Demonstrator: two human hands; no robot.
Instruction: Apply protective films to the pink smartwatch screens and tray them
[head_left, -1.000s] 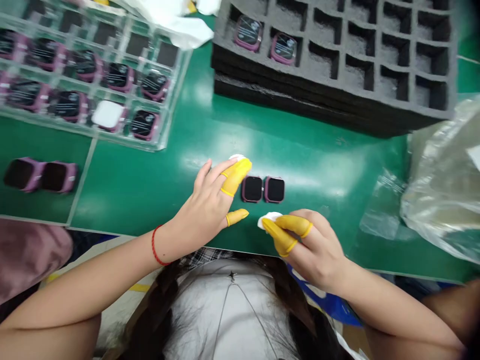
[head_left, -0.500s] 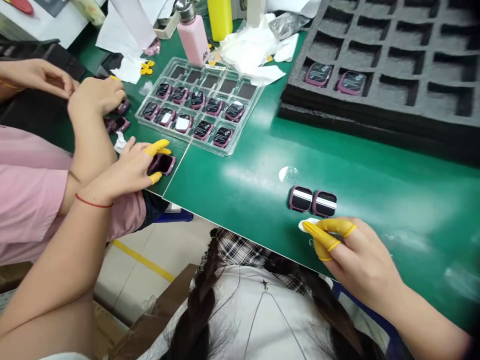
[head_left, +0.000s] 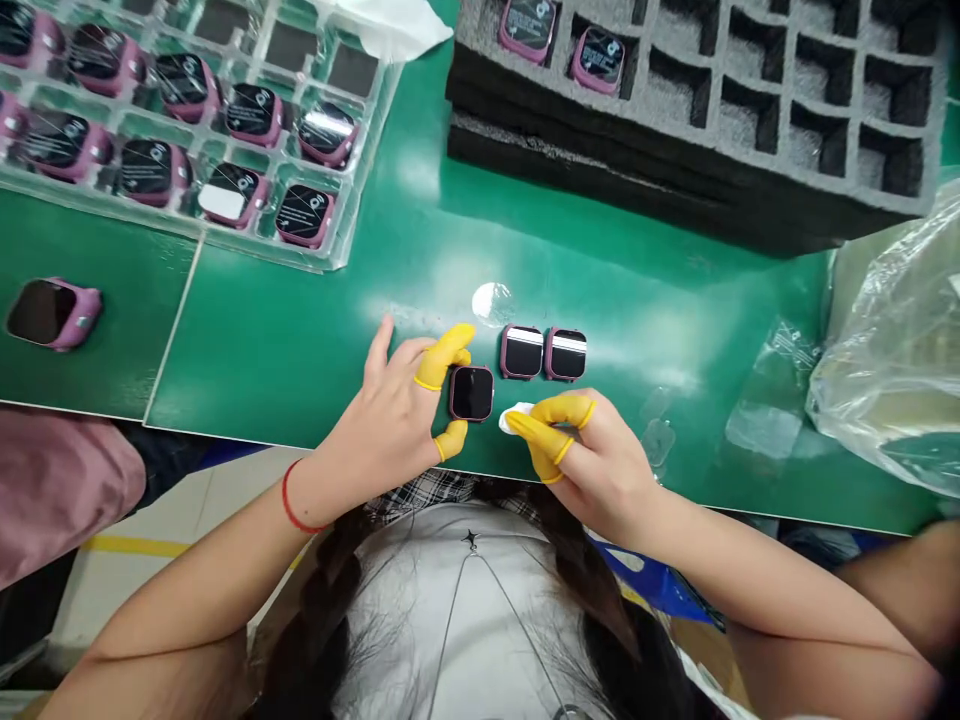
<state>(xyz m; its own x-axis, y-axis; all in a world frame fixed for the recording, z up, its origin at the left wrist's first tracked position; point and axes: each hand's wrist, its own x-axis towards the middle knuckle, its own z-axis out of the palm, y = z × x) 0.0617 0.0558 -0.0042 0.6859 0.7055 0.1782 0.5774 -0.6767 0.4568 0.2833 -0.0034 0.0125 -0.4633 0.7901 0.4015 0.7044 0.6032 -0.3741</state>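
Note:
My left hand (head_left: 401, 400), with yellow finger cots on several fingers, grips a purple-framed smartwatch body (head_left: 472, 393) by its edges, thumb below and fingers above. Its dark screen faces up, low over the table or on it; I cannot tell which. Just to the right, my right hand (head_left: 592, 455) pinches a small white wipe (head_left: 516, 415) between cotted fingertips, apart from the watch. Beyond my hands, two more smartwatch bodies lie side by side, a left one (head_left: 522, 352) and a right one (head_left: 565, 354), with light stripes reflected on their screens.
A clear plastic tray (head_left: 330, 262) of purple watch bodies stands at upper left. Another watch body (head_left: 52, 313) lies at far left. Stacked black foam trays (head_left: 600, 190) with square pockets form a raised block behind. At right are a clear plastic bag (head_left: 892, 350) and loose film pieces.
My left hand has brought a watch body from the left to in front of me, beside my right hand. My right hand keeps the wipe. The view has swung right.

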